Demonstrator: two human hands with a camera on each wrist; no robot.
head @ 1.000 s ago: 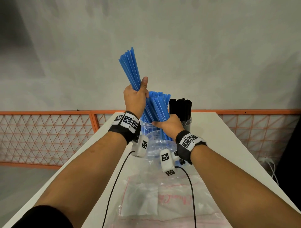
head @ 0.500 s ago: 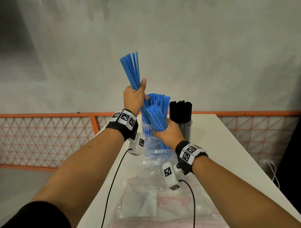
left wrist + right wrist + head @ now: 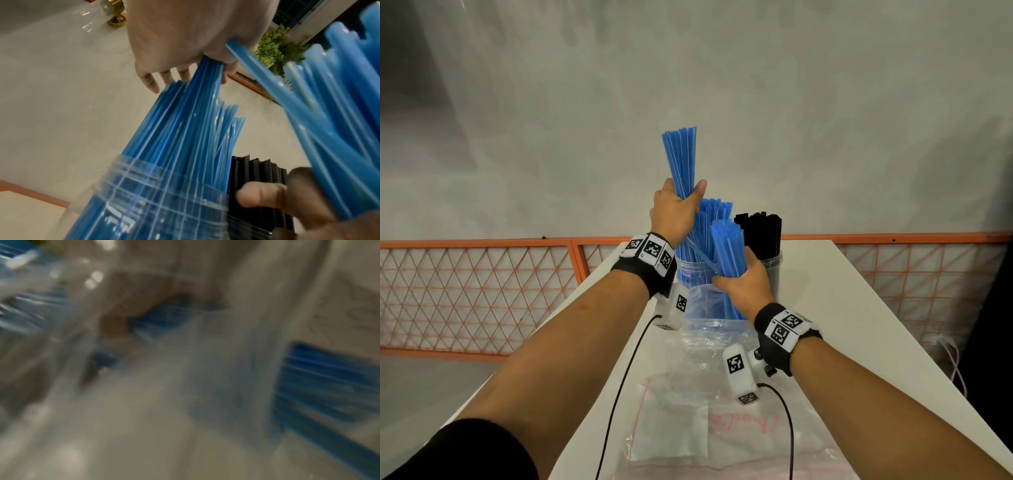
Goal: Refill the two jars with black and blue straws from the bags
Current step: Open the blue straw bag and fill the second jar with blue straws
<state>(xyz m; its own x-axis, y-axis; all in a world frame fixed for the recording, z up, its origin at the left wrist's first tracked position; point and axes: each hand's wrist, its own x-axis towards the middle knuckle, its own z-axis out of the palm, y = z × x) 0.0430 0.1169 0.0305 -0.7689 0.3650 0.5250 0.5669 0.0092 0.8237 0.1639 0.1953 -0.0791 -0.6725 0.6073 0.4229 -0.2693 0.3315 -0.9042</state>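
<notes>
My left hand (image 3: 675, 213) grips a bundle of blue straws (image 3: 680, 161) almost upright, its lower ends inside the clear jar (image 3: 690, 272) that holds several blue straws. In the left wrist view the left hand (image 3: 185, 40) holds that bundle (image 3: 185, 121) above the jar's rim (image 3: 154, 178). My right hand (image 3: 743, 286) grips a second bundle of blue straws (image 3: 727, 250), whose lower ends stand in a clear plastic bag (image 3: 705, 301). Just right of the blue jar stands the jar of black straws (image 3: 760, 233). The right wrist view is blurred and shows only blue straws (image 3: 160, 318) by the fingers.
A white table (image 3: 842, 308) runs away from me to a grey wall. Flat clear bags with red lettering (image 3: 722, 425) lie on the near part. An orange mesh fence (image 3: 482, 291) stands behind and left of the table. Wrist-camera cables hang below both wrists.
The left hand's bundle has swung from leaning left to nearly upright over the blue jar. The right hand has drawn its bundle slightly back and down from the jars.
</notes>
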